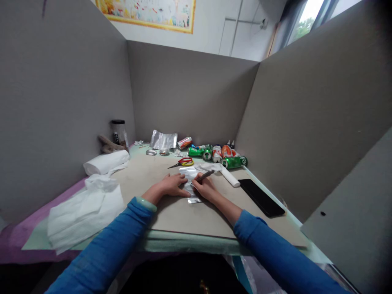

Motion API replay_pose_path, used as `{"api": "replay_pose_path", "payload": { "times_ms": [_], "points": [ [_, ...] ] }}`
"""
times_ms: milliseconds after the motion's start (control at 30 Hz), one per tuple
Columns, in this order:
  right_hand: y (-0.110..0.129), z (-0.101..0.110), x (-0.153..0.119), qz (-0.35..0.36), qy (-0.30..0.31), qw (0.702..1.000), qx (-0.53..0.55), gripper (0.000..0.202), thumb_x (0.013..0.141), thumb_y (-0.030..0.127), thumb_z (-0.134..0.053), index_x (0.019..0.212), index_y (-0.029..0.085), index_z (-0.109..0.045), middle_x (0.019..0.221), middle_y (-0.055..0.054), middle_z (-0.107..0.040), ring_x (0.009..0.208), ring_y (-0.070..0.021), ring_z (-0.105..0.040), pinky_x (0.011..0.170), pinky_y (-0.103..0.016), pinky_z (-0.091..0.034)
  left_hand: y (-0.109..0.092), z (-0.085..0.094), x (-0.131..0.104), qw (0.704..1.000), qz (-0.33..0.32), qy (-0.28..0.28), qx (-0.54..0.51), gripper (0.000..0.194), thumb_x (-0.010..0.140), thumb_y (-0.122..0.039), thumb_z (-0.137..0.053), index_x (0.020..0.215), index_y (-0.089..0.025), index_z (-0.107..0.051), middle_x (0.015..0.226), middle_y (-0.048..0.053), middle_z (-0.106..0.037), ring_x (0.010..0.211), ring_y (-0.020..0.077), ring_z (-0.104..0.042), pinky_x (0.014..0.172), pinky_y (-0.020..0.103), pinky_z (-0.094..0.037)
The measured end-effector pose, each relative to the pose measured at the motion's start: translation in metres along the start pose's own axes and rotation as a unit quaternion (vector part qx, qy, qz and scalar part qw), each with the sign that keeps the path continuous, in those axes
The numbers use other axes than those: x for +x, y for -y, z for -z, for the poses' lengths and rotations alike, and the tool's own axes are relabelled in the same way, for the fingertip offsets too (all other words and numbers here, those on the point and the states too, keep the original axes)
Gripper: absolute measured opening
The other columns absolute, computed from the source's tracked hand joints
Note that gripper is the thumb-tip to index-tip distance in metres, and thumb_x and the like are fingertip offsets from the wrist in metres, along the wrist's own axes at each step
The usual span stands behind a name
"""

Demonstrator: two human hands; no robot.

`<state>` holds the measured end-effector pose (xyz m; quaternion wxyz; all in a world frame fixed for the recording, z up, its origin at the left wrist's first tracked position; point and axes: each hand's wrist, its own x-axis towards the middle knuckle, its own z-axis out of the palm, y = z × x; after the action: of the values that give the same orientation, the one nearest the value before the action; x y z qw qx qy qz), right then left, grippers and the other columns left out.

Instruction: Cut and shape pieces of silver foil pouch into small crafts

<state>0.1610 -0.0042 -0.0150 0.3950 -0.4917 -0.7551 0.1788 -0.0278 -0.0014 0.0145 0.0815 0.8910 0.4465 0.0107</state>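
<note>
A shiny silver metal sheet (189,173) lies flat on the grey board, between my two hands. My left hand (172,185) rests with its fingers spread, the fingertips on the sheet's left edge. A dark pen (206,176) is held in my right hand (204,188), its tip end over the sheet and hidden by the fingers. Just beyond the sheet are scissors (185,161) with red and yellow handles, blades pointing left.
Green cans (233,162), an orange can (226,151) and a larger silver sheet (163,140) stand or lie at the back. A black phone (261,197) is on the right. White paper (88,208), a paper roll (107,162) and a jar (119,134) are on the left. Grey panels (190,90) enclose the table.
</note>
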Motion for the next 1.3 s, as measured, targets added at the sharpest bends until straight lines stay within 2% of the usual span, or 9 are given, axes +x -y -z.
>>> {"api": "replay_pose_path", "payload": {
  "times_ms": [300, 467, 600, 700, 833, 1000, 1300],
  "points": [
    [0.0005, 0.0029, 0.0003, -0.006, 0.004, 1.0, -0.017, 0.012, 0.078, 0.026, -0.052, 0.07, 0.017, -0.053, 0.058, -0.001, -0.06, 0.056, -0.0135, -0.055, 0.056, -0.023, -0.038, -0.0062, 0.0002, -0.0008, 0.999, -0.006, -0.023, 0.03, 0.072, 0.075, -0.072, -0.046, 0.131, -0.028, -0.045, 0.138, 0.01, -0.042, 0.127, 0.0324, -0.034, 0.101, 0.053, -0.025],
    [-0.0011, 0.0038, 0.0005, -0.009, 0.005, 1.0, -0.01, 0.012, 0.078, 0.026, -0.053, 0.07, 0.017, -0.053, 0.057, 0.0, -0.06, 0.055, -0.0128, -0.055, 0.056, -0.023, -0.038, -0.0072, -0.0037, 0.0005, 0.998, 0.004, -0.056, 0.034, 0.07, 0.072, -0.072, -0.051, 0.124, -0.026, -0.052, 0.13, 0.01, -0.049, 0.122, 0.032, -0.038, 0.104, 0.053, -0.021],
    [-0.0027, 0.0049, 0.001, -0.015, 0.008, 1.0, -0.01, 0.012, 0.078, 0.026, -0.052, 0.07, 0.017, -0.053, 0.057, 0.0, -0.06, 0.056, -0.0129, -0.055, 0.057, -0.023, -0.038, -0.0051, -0.0066, 0.0028, 0.997, -0.003, -0.081, 0.019, 0.075, 0.069, -0.072, -0.055, 0.125, -0.023, -0.05, 0.136, 0.012, -0.043, 0.126, 0.0328, -0.035, 0.106, 0.053, -0.016],
    [-0.0021, 0.0064, 0.0011, -0.015, 0.008, 1.0, -0.016, 0.011, 0.078, 0.025, -0.053, 0.07, 0.017, -0.054, 0.059, -0.001, -0.061, 0.057, -0.0133, -0.055, 0.057, -0.023, -0.038, -0.0029, -0.0069, 0.0046, 0.998, -0.035, -0.054, 0.014, 0.075, 0.073, -0.069, -0.053, 0.134, -0.027, -0.04, 0.144, 0.009, -0.035, 0.132, 0.0317, -0.026, 0.106, 0.055, -0.014],
    [0.0003, 0.0077, 0.0001, -0.017, 0.011, 1.0, -0.014, 0.011, 0.078, 0.025, -0.052, 0.071, 0.017, -0.054, 0.059, -0.001, -0.061, 0.058, -0.0133, -0.055, 0.058, -0.023, -0.038, -0.0024, -0.0061, 0.0055, 0.999, -0.048, -0.014, 0.017, 0.071, 0.079, -0.069, -0.044, 0.137, -0.03, -0.035, 0.146, 0.007, -0.032, 0.133, 0.0299, -0.026, 0.105, 0.057, -0.014],
    [0.0002, 0.0071, -0.0002, -0.018, 0.005, 0.999, -0.031, 0.011, 0.078, 0.025, -0.052, 0.07, 0.017, -0.054, 0.058, 0.0, -0.06, 0.057, -0.0131, -0.054, 0.056, -0.023, -0.037, -0.0051, -0.0055, 0.0052, 0.999, -0.038, -0.021, 0.025, 0.072, 0.077, -0.071, -0.044, 0.134, -0.028, -0.04, 0.145, 0.008, -0.035, 0.131, 0.0307, -0.03, 0.106, 0.057, -0.013],
    [-0.0025, 0.0074, 0.0005, -0.015, -0.006, 1.0, -0.026, 0.011, 0.077, 0.025, -0.052, 0.069, 0.017, -0.054, 0.058, -0.001, -0.061, 0.057, -0.0134, -0.055, 0.057, -0.023, -0.039, -0.0076, -0.0036, 0.0036, 0.999, -0.028, -0.029, 0.033, 0.065, 0.076, -0.072, -0.045, 0.125, -0.029, -0.051, 0.135, 0.008, -0.047, 0.123, 0.0303, -0.04, 0.104, 0.056, -0.018]
  ]
}}
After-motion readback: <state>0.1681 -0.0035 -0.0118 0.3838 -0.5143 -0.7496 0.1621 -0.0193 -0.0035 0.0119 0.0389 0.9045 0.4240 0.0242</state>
